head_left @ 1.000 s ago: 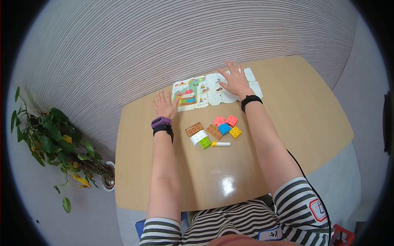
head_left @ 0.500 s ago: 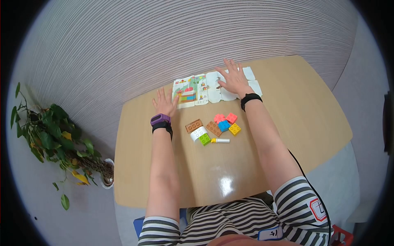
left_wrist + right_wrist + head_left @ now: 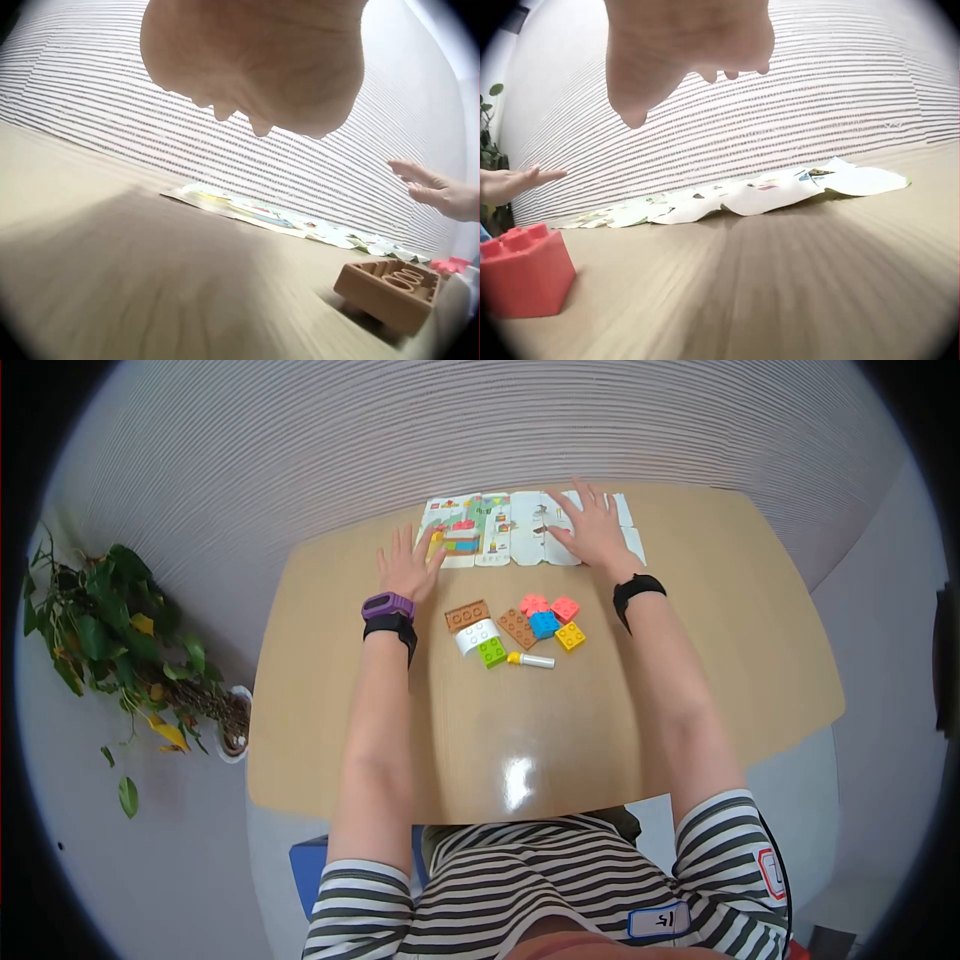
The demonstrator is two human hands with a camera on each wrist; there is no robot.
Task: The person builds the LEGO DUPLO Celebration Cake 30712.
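My left hand is held above the table, fingers spread, at the left end of a creased instruction sheet. Over the sheet's right part is my right hand, also spread, with nothing in it. Nearer to me lie toy building bricks: a brown plate with its hollow side up, a white curved brick, a green brick, a second brown plate, a blue brick, a coral flower piece, a red brick and a yellow brick. Beside them lies a white candle-like stick with a yellow end.
A ridged wall rises behind the table. On the left, a potted plant stands beside the table's edge. A black cable runs down by my right sleeve.
The head view has tilted, so table and bricks appear higher. My right hand has shifted a little rightward over the sheet. My left hand keeps its place by the sheet's left end.
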